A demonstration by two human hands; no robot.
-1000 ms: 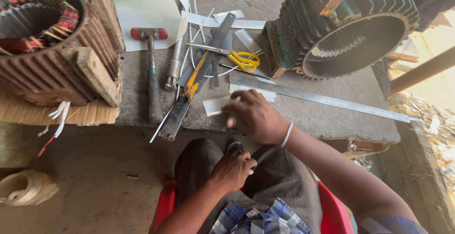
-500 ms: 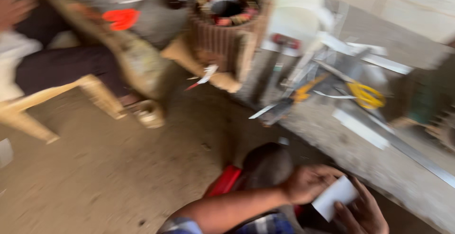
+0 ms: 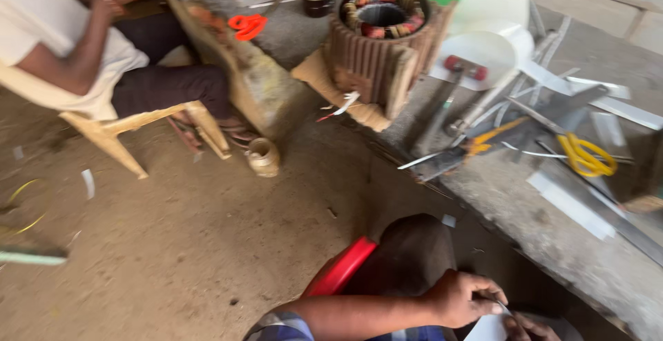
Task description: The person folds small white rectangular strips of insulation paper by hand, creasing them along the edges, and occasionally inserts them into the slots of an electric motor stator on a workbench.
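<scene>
My left hand [image 3: 461, 298] is low over my lap, its fingertips pinched on the top edge of a small white paper piece [image 3: 487, 328]. My right hand [image 3: 533, 328] shows only its fingers at the bottom edge and grips the same piece from the right. Both hands hover in front of the concrete bench [image 3: 552, 248], beside my dark knee [image 3: 414, 251] and the red stool [image 3: 342, 268]. My plaid sleeve runs along the bottom edge.
On the bench lie a ribbed motor stator with copper windings [image 3: 378, 37], a red-headed hammer [image 3: 461, 68], yellow-handled pliers [image 3: 483, 141], yellow scissors [image 3: 587, 154] and metal strips [image 3: 573, 206]. At the far left another person [image 3: 76, 44] sits on a cream plastic chair [image 3: 131, 130]. A small pot [image 3: 264, 156] stands on the dirt floor.
The view has swung left onto the floor and the seated person. My hands came off the bench top and dropped to my lap with the white paper piece.
</scene>
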